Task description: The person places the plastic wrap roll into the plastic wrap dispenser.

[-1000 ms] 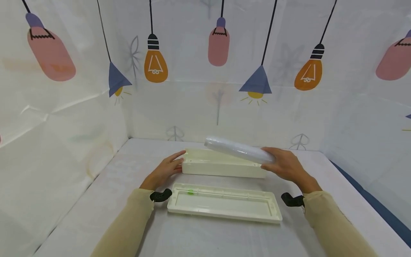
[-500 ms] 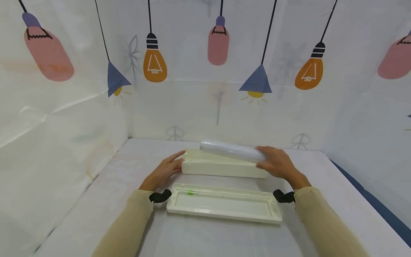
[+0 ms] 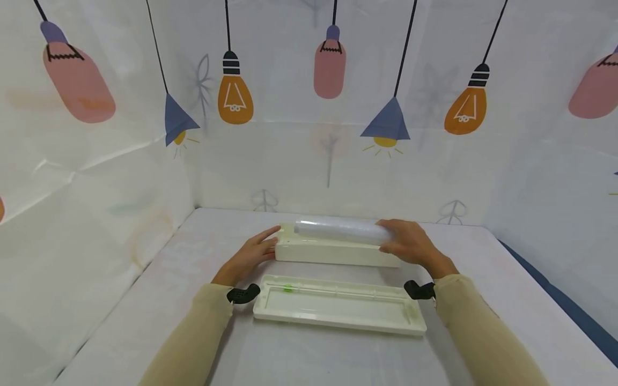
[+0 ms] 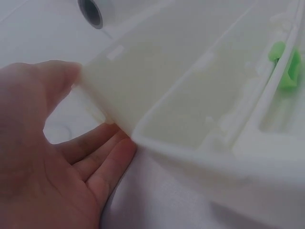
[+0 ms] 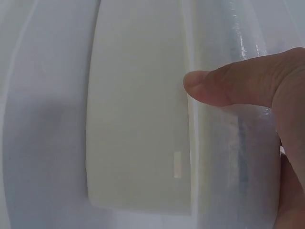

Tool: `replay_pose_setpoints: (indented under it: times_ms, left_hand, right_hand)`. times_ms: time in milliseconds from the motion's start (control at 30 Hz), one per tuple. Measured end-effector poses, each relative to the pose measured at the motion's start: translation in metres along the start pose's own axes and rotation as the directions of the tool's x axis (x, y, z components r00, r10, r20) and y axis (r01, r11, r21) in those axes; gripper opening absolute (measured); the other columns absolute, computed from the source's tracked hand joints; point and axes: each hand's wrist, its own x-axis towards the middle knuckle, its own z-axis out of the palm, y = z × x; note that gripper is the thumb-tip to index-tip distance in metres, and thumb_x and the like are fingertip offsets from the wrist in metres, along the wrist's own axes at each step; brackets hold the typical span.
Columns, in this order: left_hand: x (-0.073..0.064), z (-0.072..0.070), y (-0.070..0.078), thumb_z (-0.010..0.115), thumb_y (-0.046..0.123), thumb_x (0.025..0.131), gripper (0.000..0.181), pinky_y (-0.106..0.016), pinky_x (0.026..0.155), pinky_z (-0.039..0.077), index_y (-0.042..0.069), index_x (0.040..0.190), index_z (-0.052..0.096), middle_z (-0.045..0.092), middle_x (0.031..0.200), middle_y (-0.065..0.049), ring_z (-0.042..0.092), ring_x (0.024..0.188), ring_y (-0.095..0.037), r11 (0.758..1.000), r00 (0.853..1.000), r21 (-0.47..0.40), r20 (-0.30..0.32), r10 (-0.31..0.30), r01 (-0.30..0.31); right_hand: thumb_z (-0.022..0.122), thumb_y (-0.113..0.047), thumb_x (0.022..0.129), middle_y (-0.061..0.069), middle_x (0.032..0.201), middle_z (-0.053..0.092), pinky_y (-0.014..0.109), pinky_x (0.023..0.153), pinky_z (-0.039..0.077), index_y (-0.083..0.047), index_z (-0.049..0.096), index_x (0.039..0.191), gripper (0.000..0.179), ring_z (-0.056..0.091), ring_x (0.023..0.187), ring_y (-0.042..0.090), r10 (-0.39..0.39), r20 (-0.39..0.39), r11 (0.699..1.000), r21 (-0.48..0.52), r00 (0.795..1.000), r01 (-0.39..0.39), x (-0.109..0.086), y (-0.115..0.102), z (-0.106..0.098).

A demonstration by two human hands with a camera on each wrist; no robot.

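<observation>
My right hand (image 3: 410,244) grips the right end of a roll of cling film (image 3: 338,229), thumb on the near side. The roll lies lengthwise over the long cream cling film dispenser box (image 3: 333,254), overlapping its open top in the head view. In the right wrist view the thumb (image 5: 209,88) lies across the glossy film (image 5: 233,167), right at the rim of the box (image 5: 138,119). My left hand (image 3: 248,257) holds the box's left end, its digits spread across that end wall in the left wrist view. The roll's dark hollow core (image 4: 90,13) shows there.
A shallow cream lid (image 3: 338,308) lies in front of the box, with a green slide cutter (image 4: 286,67) on its rail. White patterned sheets (image 3: 285,166) rise behind and beside the white table (image 3: 309,359).
The right hand has moved left and slightly down with the roll, which has gone from tilted to nearly level over the box. The left hand and the lid have stayed put.
</observation>
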Motion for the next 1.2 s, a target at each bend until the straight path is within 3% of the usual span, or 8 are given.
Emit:
replay_pose_setpoints:
  times_ms: [367, 633, 767, 967, 1200]
  left_hand:
    - [0.003, 0.001, -0.001, 0.053, 0.029, 0.106, 0.054, -0.042, 0.108, 0.043, 0.026, 0.157, 0.036, 0.038, 0.156, -0.01, 0.052, 0.13, -0.027, 1.0, 1.0, 0.02, 0.005, 0.006, -0.006]
    - [0.001, 0.0, 0.001, 0.051, 0.028, 0.107, 0.055, -0.042, 0.108, 0.043, 0.024, 0.159, 0.031, 0.038, 0.156, -0.013, 0.052, 0.13, -0.029, 1.0, 1.0, 0.01, 0.029, 0.008, -0.008]
    - [0.001, 0.0, -0.001, 0.051, 0.027, 0.107, 0.054, -0.04, 0.107, 0.045, 0.023, 0.158, 0.033, 0.04, 0.155, -0.013, 0.053, 0.129, -0.028, 1.0, 1.0, 0.001, 0.015, 0.002, -0.002]
    - [0.001, 0.002, -0.002, 0.052, 0.025, 0.107, 0.054, -0.038, 0.105, 0.047, 0.022, 0.158, 0.034, 0.042, 0.153, -0.014, 0.053, 0.128, -0.027, 1.0, 1.0, -0.011, 0.002, -0.002, 0.002]
    - [0.002, 0.001, -0.001, 0.055, 0.026, 0.105, 0.055, -0.039, 0.104, 0.047, 0.022, 0.157, 0.036, 0.047, 0.149, -0.015, 0.056, 0.126, -0.027, 0.999, 1.0, -0.045, -0.011, -0.008, 0.008]
  right_hand:
    - [0.081, -0.014, 0.077, 0.019, 0.123, 0.068, 0.055, 0.087, 0.051, -0.002, 0.067, 0.128, 0.054, 0.064, 0.101, 0.037, -0.032, 0.028, 0.999, -0.017, 0.999, 0.033, 0.012, -0.007, 0.007]
    - [0.084, -0.016, 0.076, 0.021, 0.126, 0.066, 0.054, 0.087, 0.051, 0.0, 0.066, 0.13, 0.059, 0.064, 0.102, 0.037, 0.026, 0.074, 1.0, 0.016, 0.997, -0.027, 0.017, -0.008, 0.008]
    - [0.085, -0.019, 0.078, 0.02, 0.127, 0.065, 0.054, 0.09, 0.05, -0.001, 0.064, 0.133, 0.062, 0.063, 0.103, 0.036, 0.038, 0.122, 0.999, 0.026, 0.992, -0.042, 0.02, -0.007, 0.007]
    - [0.083, -0.019, 0.081, 0.021, 0.129, 0.064, 0.056, 0.095, 0.047, 0.0, 0.062, 0.135, 0.061, 0.06, 0.111, 0.04, -0.002, 0.161, 0.999, 0.034, 0.987, -0.004, 0.024, -0.01, 0.002]
    - [0.081, -0.022, 0.083, 0.018, 0.13, 0.064, 0.057, 0.097, 0.045, -0.004, 0.062, 0.136, 0.06, 0.06, 0.112, 0.038, 0.005, 0.188, 1.0, -0.018, 0.982, -0.002, 0.035, -0.017, -0.001]
